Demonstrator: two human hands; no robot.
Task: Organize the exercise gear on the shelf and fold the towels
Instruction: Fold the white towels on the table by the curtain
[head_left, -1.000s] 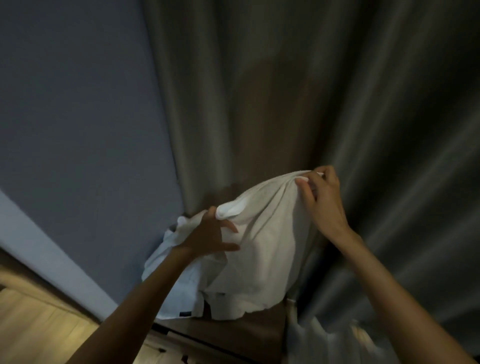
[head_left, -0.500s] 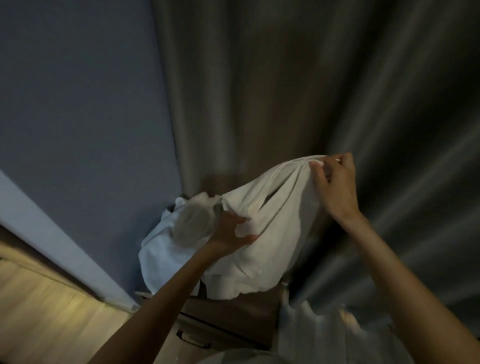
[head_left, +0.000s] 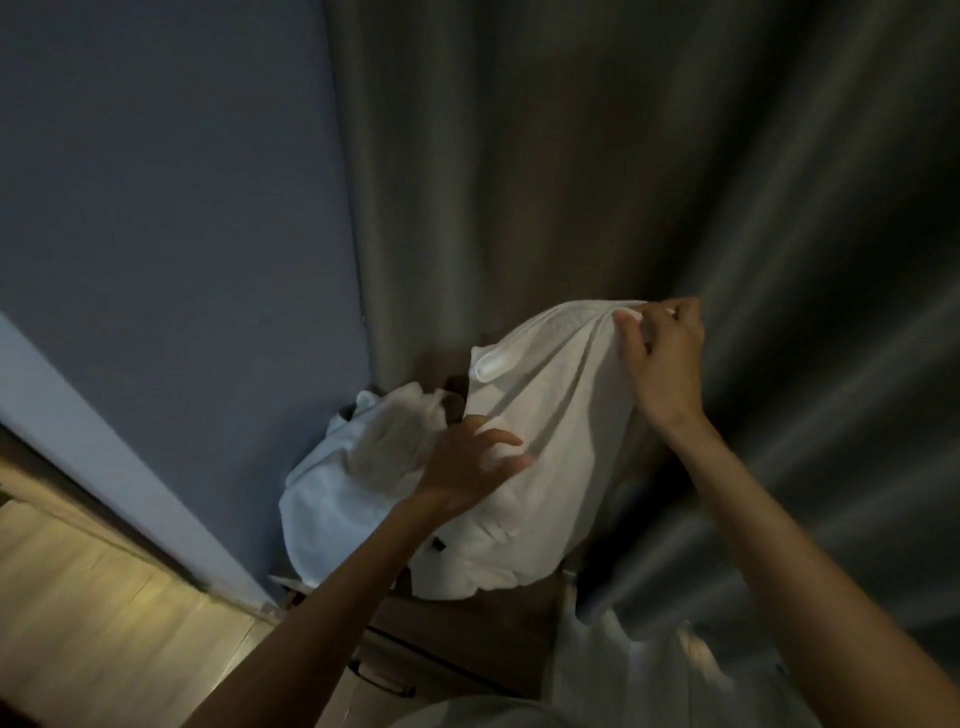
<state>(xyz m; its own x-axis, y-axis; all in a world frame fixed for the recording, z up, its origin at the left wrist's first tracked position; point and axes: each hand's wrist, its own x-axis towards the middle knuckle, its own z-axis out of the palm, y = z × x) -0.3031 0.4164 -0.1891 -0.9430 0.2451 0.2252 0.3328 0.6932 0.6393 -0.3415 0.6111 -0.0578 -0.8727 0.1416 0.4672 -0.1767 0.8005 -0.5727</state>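
Observation:
A white towel (head_left: 545, 415) hangs in the air in front of a grey curtain. My right hand (head_left: 662, 353) pinches its top edge and holds it up. Lower down, my left hand (head_left: 470, 467) reaches into the cloth at its left side with the fingers spread against it; its grip is partly hidden by folds. A second bunch of white towel (head_left: 353, 478) lies crumpled to the left, on top of a brown wooden cabinet (head_left: 467, 639).
Grey curtain (head_left: 623, 182) fills the back and right. A blue-grey wall (head_left: 171, 208) with a pale skirting board stands at left, above a wooden floor (head_left: 93, 623). The cabinet has a drawer with a dark handle (head_left: 382, 678). More white cloth (head_left: 649, 680) lies at lower right.
My right hand has lifted the towel's edge higher and further right. My left hand has let go of the upper fold and moved down into the middle of the cloth.

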